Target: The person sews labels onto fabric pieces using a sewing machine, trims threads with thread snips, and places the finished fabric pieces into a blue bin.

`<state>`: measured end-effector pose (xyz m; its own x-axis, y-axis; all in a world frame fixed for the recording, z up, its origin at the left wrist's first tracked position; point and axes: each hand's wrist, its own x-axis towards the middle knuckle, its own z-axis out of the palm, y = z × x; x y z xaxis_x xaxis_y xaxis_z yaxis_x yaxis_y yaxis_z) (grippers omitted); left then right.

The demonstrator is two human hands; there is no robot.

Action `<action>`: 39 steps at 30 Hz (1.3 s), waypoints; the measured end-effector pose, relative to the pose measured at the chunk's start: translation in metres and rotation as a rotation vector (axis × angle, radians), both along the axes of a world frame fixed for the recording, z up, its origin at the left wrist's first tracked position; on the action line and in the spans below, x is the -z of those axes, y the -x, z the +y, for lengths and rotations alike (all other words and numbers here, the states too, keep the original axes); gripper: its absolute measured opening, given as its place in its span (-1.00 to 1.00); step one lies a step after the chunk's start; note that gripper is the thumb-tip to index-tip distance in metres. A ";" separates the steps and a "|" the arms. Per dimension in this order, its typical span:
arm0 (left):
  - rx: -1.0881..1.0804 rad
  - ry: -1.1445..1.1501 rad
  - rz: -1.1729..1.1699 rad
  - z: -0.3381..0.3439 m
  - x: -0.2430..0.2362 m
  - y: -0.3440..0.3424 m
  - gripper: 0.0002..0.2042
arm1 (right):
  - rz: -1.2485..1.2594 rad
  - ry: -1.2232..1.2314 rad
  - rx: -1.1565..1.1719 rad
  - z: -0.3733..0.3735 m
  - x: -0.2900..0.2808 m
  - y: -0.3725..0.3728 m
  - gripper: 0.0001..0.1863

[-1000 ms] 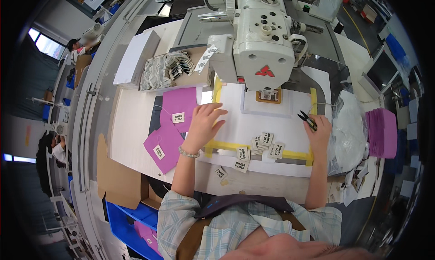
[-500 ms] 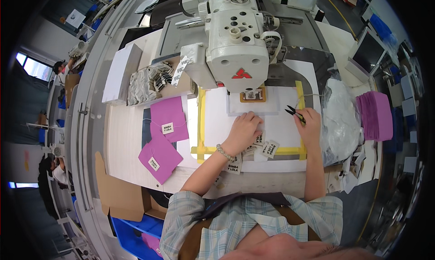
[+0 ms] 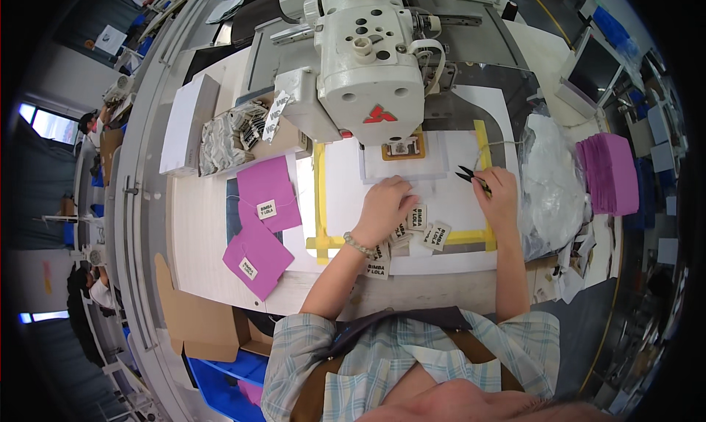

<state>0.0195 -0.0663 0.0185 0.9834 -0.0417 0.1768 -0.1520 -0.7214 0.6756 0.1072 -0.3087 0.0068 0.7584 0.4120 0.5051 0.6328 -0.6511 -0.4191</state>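
Note:
My left hand [image 3: 384, 208] rests palm down on the white sheet [image 3: 342, 194], fingers loosely bent and apart, at the near edge of a clear plastic plate [image 3: 435, 163]. Beside and beneath it lie several small cream fabric labels [image 3: 417, 217] with dark print; some are partly hidden by the hand and wrist. My right hand [image 3: 500, 201] grips a pair of black thread snips [image 3: 465, 174], blades pointing left. Beyond my hands stands a white sewing machine head [image 3: 368, 102]. Under it, a label sits in a brown-yellow frame [image 3: 403, 148].
Yellow tape [image 3: 321, 194] borders the sheet. To the left lie two purple fabric pieces [image 3: 272, 185] with labels, beside a box of labels [image 3: 224, 139] and a white box [image 3: 190, 124]. On the right are a clear plastic bag [image 3: 551, 186] and a purple fabric stack [image 3: 609, 173].
The view has shifted slightly. My left hand has moved a little off the labels, baring more of one beside its fingers. The right hand still holds the snips.

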 end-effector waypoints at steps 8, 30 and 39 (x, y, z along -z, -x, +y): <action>0.043 0.214 0.061 0.017 -0.019 -0.003 -0.87 | 0.504 -0.395 -0.404 0.049 -0.045 0.018 -0.78; 0.352 0.138 -0.185 0.039 0.019 -0.025 -0.83 | -0.133 -0.118 -0.508 0.063 0.011 -0.015 -0.74; 0.431 0.079 -0.193 0.037 0.013 -0.019 -0.67 | -0.027 -0.162 -0.429 0.063 0.012 -0.017 -0.69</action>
